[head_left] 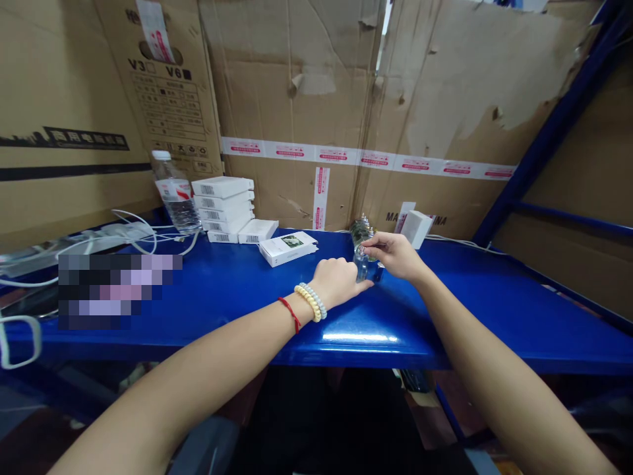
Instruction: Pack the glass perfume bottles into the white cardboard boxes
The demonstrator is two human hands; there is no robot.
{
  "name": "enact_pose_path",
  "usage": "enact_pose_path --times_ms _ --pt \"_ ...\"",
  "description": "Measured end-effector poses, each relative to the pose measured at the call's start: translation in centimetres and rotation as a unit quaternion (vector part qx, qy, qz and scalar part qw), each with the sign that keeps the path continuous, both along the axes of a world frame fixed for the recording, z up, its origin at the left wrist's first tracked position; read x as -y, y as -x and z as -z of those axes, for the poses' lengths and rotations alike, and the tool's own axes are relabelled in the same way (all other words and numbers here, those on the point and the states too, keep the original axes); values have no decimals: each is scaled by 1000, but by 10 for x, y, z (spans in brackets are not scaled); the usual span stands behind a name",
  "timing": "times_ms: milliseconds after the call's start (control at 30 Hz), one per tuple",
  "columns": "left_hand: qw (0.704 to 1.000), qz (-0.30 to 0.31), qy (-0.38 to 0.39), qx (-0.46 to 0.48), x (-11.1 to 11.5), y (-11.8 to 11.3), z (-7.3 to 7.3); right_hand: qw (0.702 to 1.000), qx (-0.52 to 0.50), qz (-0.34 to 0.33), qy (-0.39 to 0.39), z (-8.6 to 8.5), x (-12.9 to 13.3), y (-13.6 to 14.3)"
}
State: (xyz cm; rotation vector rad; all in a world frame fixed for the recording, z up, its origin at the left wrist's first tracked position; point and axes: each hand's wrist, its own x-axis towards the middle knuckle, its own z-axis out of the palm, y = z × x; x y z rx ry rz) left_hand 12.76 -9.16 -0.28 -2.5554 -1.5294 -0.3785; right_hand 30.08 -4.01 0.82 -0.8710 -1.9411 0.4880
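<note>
My left hand (337, 282) is closed around the side of a small clear bottle (362, 267) that stands on the blue tabletop. At the bottle's silvery top, my right hand (393, 254) pinches with thumb and forefinger; the fingers partly cover that top. Just behind my hands are several similar small bottles (362, 229) with metal tops, partly hidden. To the left lies a flat white box (289, 248) with a green-and-white picture, its flap end towards the right. Another white box (416, 229) stands tilted behind my right hand.
At the back left is a stack of white boxes (225, 204) beside a water bottle (173, 194). White cables (143, 239) and a blurred-out object (119, 290) lie on the left of the blue table (237, 323). Cardboard sheets (297, 86) wall off the back.
</note>
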Motion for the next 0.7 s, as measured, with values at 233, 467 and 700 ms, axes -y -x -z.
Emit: enact_pose_path --times_ms 233,467,700 --pt "1000 3 4 -2 -5 2 1 1000 1 14 -6 -1 2 1" --pt "1000 5 4 3 -5 3 1 999 22 19 -26 -3 4 0" --pt "1000 -17 10 16 -8 4 0 997 61 24 -47 -5 6 -3"
